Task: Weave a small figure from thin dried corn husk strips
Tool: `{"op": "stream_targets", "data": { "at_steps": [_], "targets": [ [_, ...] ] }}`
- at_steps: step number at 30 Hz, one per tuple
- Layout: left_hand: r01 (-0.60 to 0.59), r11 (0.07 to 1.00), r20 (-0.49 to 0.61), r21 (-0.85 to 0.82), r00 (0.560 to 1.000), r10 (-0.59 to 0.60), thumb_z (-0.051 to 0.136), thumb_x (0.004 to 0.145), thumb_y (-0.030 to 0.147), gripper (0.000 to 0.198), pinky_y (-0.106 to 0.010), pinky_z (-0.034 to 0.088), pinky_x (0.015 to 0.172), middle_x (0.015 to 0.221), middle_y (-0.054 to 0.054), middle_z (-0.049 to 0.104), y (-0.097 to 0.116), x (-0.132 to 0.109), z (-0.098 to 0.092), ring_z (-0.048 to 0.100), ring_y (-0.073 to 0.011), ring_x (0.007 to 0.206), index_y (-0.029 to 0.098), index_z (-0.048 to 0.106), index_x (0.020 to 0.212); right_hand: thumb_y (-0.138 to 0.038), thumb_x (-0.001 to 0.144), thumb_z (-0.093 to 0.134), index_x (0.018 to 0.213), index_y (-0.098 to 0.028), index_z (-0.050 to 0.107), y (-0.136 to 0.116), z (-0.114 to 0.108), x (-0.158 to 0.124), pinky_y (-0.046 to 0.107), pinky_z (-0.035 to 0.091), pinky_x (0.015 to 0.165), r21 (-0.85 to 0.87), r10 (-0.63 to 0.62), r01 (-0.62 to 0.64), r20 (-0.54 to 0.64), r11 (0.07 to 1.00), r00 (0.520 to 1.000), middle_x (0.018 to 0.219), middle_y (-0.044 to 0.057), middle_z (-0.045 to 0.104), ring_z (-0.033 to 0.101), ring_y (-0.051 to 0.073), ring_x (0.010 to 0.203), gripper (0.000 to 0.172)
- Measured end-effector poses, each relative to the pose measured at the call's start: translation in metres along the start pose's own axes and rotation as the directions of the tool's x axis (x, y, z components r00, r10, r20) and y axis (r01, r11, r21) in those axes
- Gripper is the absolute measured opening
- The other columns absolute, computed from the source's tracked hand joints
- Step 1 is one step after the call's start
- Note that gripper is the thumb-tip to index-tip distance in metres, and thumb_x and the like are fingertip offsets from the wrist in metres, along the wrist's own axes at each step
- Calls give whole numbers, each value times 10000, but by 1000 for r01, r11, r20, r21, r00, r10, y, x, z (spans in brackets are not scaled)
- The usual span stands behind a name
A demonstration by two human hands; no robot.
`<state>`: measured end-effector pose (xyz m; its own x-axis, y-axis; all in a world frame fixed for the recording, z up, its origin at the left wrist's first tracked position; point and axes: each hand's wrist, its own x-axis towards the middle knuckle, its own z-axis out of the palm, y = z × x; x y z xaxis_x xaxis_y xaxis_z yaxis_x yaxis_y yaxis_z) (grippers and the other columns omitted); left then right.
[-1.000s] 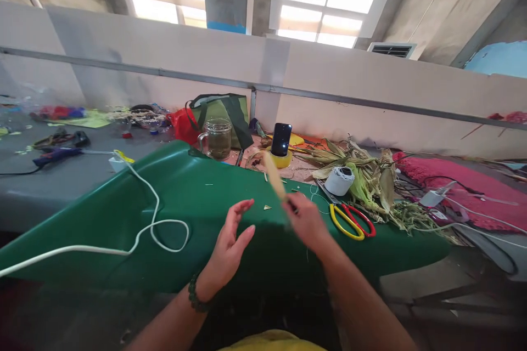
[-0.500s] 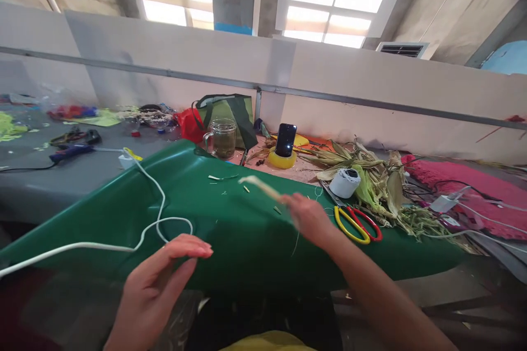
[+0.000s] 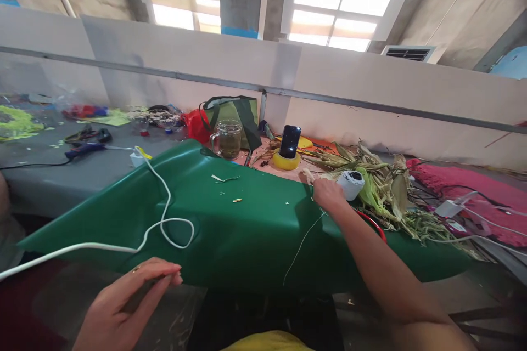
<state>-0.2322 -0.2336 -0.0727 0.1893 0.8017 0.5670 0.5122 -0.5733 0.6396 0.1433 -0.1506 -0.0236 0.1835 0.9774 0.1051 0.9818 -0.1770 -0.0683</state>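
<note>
My right hand (image 3: 329,194) reaches over the far right part of the green sheet (image 3: 247,236), closed around a pale, twisted corn husk strip (image 3: 307,176). A thin white thread (image 3: 303,241) trails from under this hand towards me. Just right of it stands a white spool (image 3: 351,184). The scissors, with a red handle (image 3: 376,225) showing, lie partly hidden behind my right forearm. My left hand (image 3: 135,296) hovers at the sheet's near left edge, thumb and fingertips pinched together. Whatever is between them, if anything, is too small to make out.
Dried corn husks (image 3: 391,186) are heaped at the right. A phone (image 3: 290,141) leans on a yellow tape roll (image 3: 285,161), near a glass mug (image 3: 229,139). A white cable (image 3: 164,225) loops across the sheet's left. Small scraps (image 3: 237,200) lie mid-sheet.
My right hand has moved right and away from me with the husk strip, to beside the spool, now covering much of the scissors. My left hand has drawn back, down and left.
</note>
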Motion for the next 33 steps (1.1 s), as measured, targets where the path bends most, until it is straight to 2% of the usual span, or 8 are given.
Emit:
{"op": "stream_targets", "data": {
  "at_steps": [6, 9, 11, 18, 24, 29, 31, 33],
  "targets": [
    [10, 1000, 53, 3, 999, -10, 606, 794, 392, 156, -111, 526, 556, 677, 48, 712, 2, 1, 3, 674, -106, 565, 267, 694, 762, -140, 868, 482, 1181, -190, 609, -11, 12, 1, 256, 441, 810, -18, -212, 214, 84, 977, 974, 1137, 125, 647, 626, 199, 1012, 342],
    [8, 1000, 56, 8, 998, -8, 601, 803, 412, 187, -79, 512, 570, 681, 56, 711, 2, 1, 4, 677, -84, 576, 258, 693, 752, -62, 860, 393, 1198, -115, 597, 3, 3, 11, 297, 460, 794, -159, 77, -62, 91, 985, 993, 1151, 201, 638, 636, 246, 1023, 399],
    [3, 1000, 60, 7, 998, -4, 593, 814, 419, 201, -68, 508, 575, 679, 58, 711, 0, 0, 5, 678, -77, 576, 254, 693, 758, -21, 817, 412, 1117, -38, 635, 11, -1, 21, 336, 469, 759, -198, 159, -133, 119, 971, 980, 1086, 271, 648, 649, 303, 993, 374],
    [-74, 996, 113, 43, 991, 68, 610, 810, 398, 171, -66, 510, 590, 707, 50, 713, -12, -3, 15, 681, -77, 603, 251, 697, 800, -172, 874, 479, 1106, -232, 665, -6, -5, 9, 209, 413, 890, -49, -213, 228, 211, 972, 954, 1168, 57, 675, 603, 166, 1088, 304],
    [-100, 994, 118, 49, 989, 94, 594, 826, 375, 157, -63, 511, 599, 707, 51, 711, -12, -3, 16, 682, -74, 608, 257, 698, 817, -84, 837, 458, 1086, -29, 657, 15, -20, 32, 321, 450, 758, -281, 91, -29, 209, 959, 974, 1078, 277, 657, 650, 301, 995, 323],
    [-131, 989, 161, 62, 980, 119, 587, 829, 371, 165, -65, 514, 595, 711, 47, 718, -18, -2, 18, 686, -77, 607, 258, 706, 814, -113, 813, 522, 966, -163, 695, -3, -9, 5, 234, 431, 762, -192, -143, 223, 357, 956, 923, 1045, 121, 705, 656, 212, 970, 236],
    [-121, 990, 159, 71, 981, 109, 586, 829, 369, 166, -65, 514, 599, 718, 46, 721, -20, -3, 17, 689, -78, 615, 258, 709, 822, -161, 878, 445, 1014, -201, 675, -3, -11, -5, 230, 423, 811, -124, -293, 344, 312, 931, 904, 1102, 90, 687, 638, 187, 1010, 270],
    [-109, 991, 152, 73, 984, 97, 585, 830, 367, 169, -66, 515, 607, 724, 42, 723, -21, -3, 16, 691, -80, 621, 255, 711, 828, -120, 856, 438, 1053, -194, 669, 6, -17, -1, 244, 434, 793, -214, -119, 178, 262, 961, 958, 1068, 114, 694, 647, 199, 998, 313]
  ]
}}
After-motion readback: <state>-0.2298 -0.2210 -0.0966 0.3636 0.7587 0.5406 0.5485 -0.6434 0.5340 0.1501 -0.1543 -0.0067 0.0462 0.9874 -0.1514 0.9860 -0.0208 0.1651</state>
